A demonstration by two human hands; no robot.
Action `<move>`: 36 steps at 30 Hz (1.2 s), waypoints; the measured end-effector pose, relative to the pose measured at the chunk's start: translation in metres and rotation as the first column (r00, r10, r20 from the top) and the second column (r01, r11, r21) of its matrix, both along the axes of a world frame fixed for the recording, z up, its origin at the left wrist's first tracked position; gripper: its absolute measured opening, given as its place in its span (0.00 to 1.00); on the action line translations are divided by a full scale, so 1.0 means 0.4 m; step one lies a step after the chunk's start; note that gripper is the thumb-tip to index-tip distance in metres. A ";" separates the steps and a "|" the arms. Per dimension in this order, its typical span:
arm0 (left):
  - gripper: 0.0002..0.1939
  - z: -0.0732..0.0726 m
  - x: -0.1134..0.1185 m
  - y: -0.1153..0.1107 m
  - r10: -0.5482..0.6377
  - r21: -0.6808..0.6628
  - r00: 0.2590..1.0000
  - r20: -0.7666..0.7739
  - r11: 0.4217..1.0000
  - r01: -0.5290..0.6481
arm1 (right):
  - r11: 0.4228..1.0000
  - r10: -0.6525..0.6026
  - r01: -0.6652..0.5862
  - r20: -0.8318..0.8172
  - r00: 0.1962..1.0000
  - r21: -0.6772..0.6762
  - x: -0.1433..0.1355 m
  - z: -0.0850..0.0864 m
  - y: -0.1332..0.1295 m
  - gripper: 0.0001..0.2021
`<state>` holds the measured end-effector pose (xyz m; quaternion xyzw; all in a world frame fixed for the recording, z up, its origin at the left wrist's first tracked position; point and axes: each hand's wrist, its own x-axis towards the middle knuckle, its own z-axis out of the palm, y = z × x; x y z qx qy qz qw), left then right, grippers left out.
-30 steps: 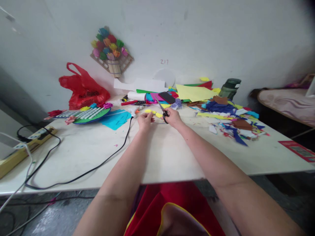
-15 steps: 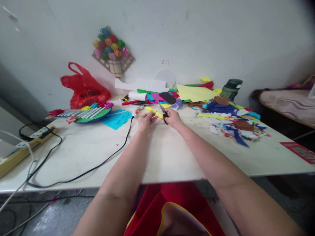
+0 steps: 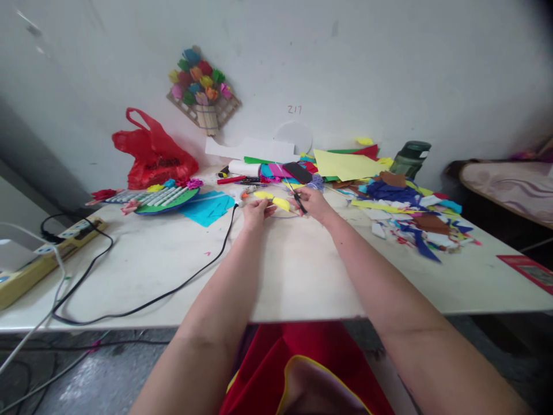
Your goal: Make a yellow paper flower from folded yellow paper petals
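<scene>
I have the scissors (image 3: 298, 199) gripped in my right hand (image 3: 314, 203), black handles against my fingers, slim metal blades slanting up and leftward away from me. The handles sit on my side of the phone (image 3: 298, 172); the blades run up to just left of it. I can't tell whether they are parted. The yellow piece (image 3: 281, 204) looks like paper, bright and soft-edged, with two rounded lobes narrowing to a waist between them. It lies nearer me than the phone and to its left, at my left hand's (image 3: 254, 212) fingertips, whether pinched or merely touched being unclear.
</scene>
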<state>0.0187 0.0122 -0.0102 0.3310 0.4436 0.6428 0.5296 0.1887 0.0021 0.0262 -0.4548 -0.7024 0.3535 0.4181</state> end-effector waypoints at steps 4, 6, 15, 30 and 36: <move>0.05 -0.001 0.000 0.001 0.016 0.002 0.999 -0.033 1.000 -0.015 | 0.944 0.268 -0.266 -0.020 0.963 -0.195 0.033 0.015 -0.015 0.14; 0.05 -0.003 -0.001 0.003 0.027 0.005 0.999 -0.047 1.000 -0.027 | 0.896 0.343 -0.332 -0.017 0.939 -0.296 0.052 0.018 -0.017 0.15; 0.08 -0.010 -0.003 0.000 0.014 0.088 0.999 -0.046 0.996 -0.010 | 0.795 0.408 -0.353 0.004 0.913 -0.493 0.085 0.016 -0.009 0.14; 0.09 -0.006 -0.002 0.009 -0.029 0.114 0.998 -0.054 0.993 0.035 | 0.773 0.406 -0.406 -0.112 0.907 -0.487 0.064 -0.015 0.004 0.14; 0.10 -0.005 0.001 0.005 -0.033 0.117 0.997 -0.074 0.992 0.042 | 0.785 0.394 -0.383 -0.084 0.915 -0.488 0.057 -0.008 -0.001 0.14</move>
